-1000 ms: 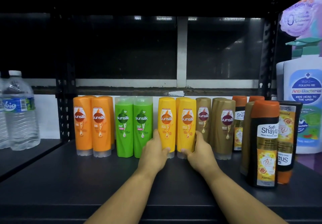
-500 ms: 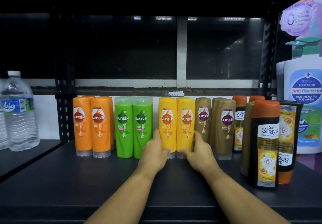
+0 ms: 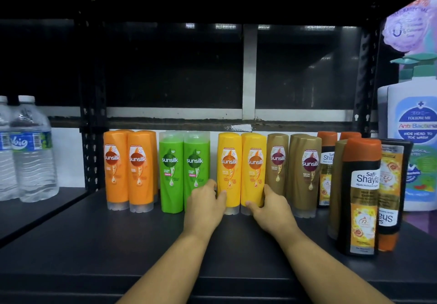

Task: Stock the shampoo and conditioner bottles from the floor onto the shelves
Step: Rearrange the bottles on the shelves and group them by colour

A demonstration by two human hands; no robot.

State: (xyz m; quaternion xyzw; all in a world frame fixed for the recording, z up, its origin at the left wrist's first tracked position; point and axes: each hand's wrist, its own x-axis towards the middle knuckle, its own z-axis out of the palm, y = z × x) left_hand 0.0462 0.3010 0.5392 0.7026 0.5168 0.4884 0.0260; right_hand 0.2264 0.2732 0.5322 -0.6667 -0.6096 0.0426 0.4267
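Both hands sit at the base of the yellow bottles (image 3: 241, 173), at about 12 o'clock on the shelf (image 3: 94, 244). The left hand (image 3: 205, 203) cups the left bottle's outer side, thumb on its front; the right hand (image 3: 269, 205) wraps the right bottle's outer side, thumb tip at its foot. Both hands are curled against the pair, not lifting.

Change over the last second: the right yellow bottle has closed up against its partner, and the pair has edged slightly toward the green bottles (image 3: 184, 171) at 11 o'clock. A narrow gap remains on that side (white wall shows through it). The hands have barely moved otherwise.

Judgement: this is squaring-up, not placing. The yellow pair is on the shelf and nearly aligned with the orange bottles (image 3: 128, 168) at 10 o'clock and the brown bottles (image 3: 293, 171) at 1 o'clock. The floor is not in view, so remaining stock cannot be told.
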